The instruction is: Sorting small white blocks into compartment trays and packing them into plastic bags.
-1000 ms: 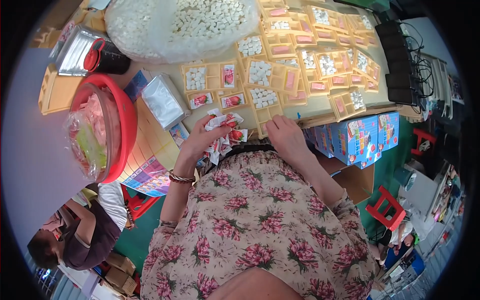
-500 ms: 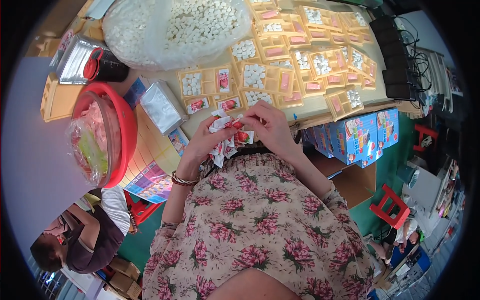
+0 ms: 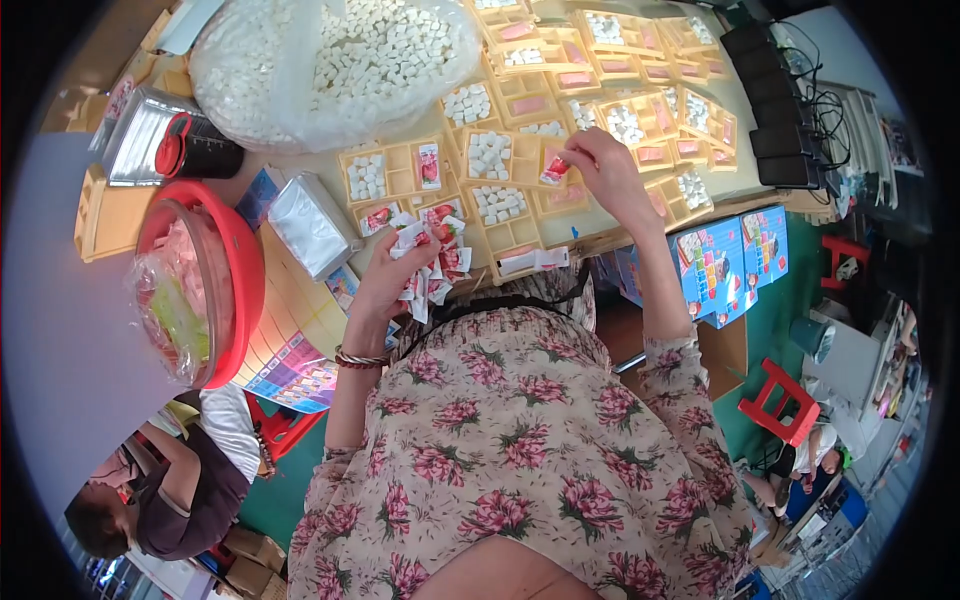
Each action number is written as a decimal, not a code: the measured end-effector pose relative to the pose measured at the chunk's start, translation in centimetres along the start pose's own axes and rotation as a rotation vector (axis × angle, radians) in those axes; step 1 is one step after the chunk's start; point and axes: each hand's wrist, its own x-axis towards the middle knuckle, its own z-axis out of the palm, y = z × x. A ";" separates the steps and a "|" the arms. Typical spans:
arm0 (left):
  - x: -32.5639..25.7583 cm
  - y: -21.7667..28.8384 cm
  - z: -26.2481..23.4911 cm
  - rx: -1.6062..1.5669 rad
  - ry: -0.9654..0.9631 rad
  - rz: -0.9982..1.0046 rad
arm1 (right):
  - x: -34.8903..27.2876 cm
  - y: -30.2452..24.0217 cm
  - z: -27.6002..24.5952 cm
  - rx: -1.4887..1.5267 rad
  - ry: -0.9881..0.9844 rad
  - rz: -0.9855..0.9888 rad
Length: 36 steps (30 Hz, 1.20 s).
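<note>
Head view: the right hand (image 3: 608, 176) pinches one red-and-white packet (image 3: 553, 169) above a tray (image 3: 525, 162) on the counter (image 3: 742, 188); the left hand (image 3: 386, 276) clasps a bunch of packets (image 3: 438, 262). Filling compartments appears in hand; the next move seemingly calls for lowering, then loosening the pinch.

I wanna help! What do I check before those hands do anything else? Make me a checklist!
1. Left hand has a good hold on the bunch of sachets: ok.
2. Right hand has just one sachet: ok, pinched in the fingertips.
3. One hand free: not ok, both are holding something.
4. White cubes in the nearest tray: ok, they fill one compartment.
5. Pinched sachet touching the tray beneath it: cannot tell from above.
</note>
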 end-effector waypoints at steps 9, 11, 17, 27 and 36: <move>-0.9 0.2 -0.3 0.053 0.014 0.097 | -1.0 -2.5 -0.5 -0.118 0.018 -0.020; -1.2 0.4 -0.2 0.029 0.016 0.094 | -3.8 -2.9 -1.7 0.086 -0.099 0.151; -0.7 0.5 -0.6 0.013 0.035 0.053 | -9.8 -1.2 0.7 -0.315 -0.050 0.086; -0.5 -0.1 -0.8 0.039 0.005 0.065 | -9.2 -0.9 1.2 -0.158 -0.015 0.246; -0.9 -0.3 -0.7 0.016 0.030 0.066 | -9.3 -0.7 2.0 0.039 -0.076 0.277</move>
